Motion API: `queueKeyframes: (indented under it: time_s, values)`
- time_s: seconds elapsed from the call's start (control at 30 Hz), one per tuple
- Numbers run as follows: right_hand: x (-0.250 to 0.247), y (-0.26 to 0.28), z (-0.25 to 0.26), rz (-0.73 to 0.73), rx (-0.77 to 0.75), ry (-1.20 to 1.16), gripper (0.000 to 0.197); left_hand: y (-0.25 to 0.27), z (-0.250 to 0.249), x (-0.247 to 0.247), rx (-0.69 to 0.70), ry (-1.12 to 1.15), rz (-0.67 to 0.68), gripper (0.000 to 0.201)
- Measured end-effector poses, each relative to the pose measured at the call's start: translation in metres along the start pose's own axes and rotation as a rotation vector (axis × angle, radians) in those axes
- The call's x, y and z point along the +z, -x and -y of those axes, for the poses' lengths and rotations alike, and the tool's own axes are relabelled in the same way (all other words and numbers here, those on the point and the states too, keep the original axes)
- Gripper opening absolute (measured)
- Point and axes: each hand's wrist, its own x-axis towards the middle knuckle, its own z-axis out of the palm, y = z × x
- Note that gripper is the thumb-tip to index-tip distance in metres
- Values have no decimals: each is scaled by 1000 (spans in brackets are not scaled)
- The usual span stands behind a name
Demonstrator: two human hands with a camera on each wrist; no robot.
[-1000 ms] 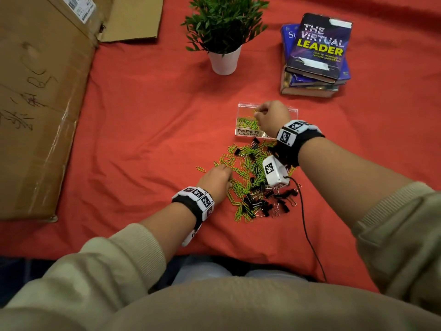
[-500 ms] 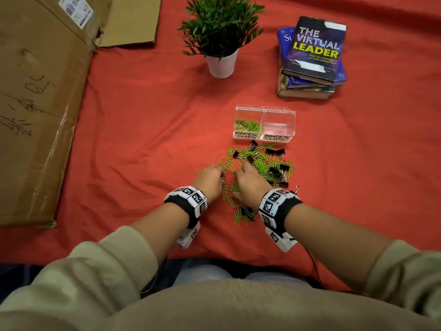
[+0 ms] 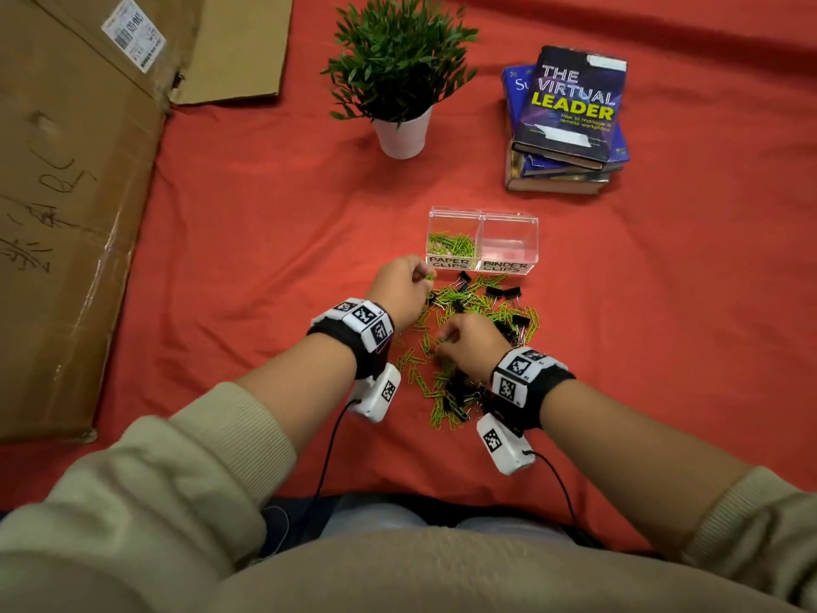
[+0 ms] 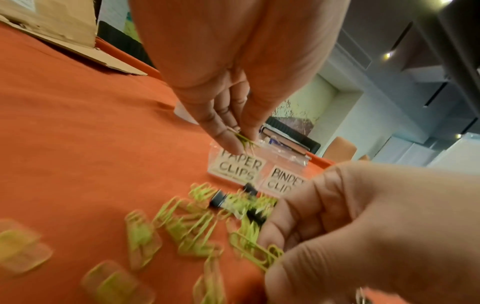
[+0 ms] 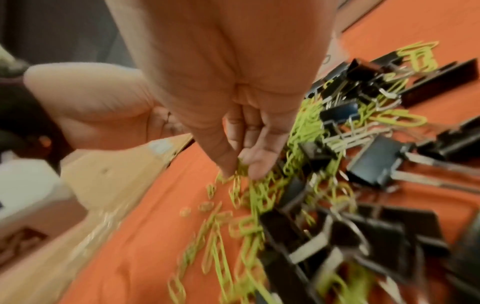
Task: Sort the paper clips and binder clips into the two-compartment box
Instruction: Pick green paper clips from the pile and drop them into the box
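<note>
Clips (image 3: 477, 334) sit mid-frame below the box (image 3: 508, 223); my left hand (image 3: 400, 285) pinches green ones (image 4: 244, 140) (a few) beside it, my right hand (image 3: 471, 342) pinches more in the pile.

Two hands (image 3: 404, 283), one box (image 3: 508, 223), three books (image 3: 570, 104), one plant (image 3: 400, 59).

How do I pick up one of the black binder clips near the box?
Pinch the black body of the binder clip by its two flat sides, coming straight down from above. It lies alone at the far edge of the pile, just in front of the two-compartment box, so nothing crowds it. Its wire handles are thin and probably swing, so skip them.
</note>
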Motion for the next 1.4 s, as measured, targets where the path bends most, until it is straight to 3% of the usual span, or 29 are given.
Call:
queueKeyframes:
  time_s: [0.23,0.47,0.63,0.77,0.83,0.97,1.03,1.2,1.3,1.4]
  values:
    - [-71,1,5,14,25,-418,16,-61,-36,3,66,-24,-87,11]
    - [-118,-36,17,-206,-32,-583,13,-77,-34,7,110,-209,12,24]
    - [-109,-69,25,-310,-28,-409,17,-37,-21,-8,90,-30,-129,22]
    - [-92,-79,31,-303,-58,-212,12,7,19,-9,41,-176,-9,17]
    - [-88,-78,34,-290,-55,-105,17,25,45,-6,14,-268,56,26]
    - [-78,-60,46,-336,-103,61,38,50,82,2,26,-391,160,66]
    - [-62,-47,50,-281,-222,142,40,55,91,4,42,-424,162,76]
    - [-3,-31,40,126,-404,489,58,60,93,7,99,-436,162,81]
    - [13,-30,29,118,-461,631,62,62,89,10,81,-455,177,89]
    - [17,-24,20,67,-471,618,62,61,87,13,66,-438,167,95]
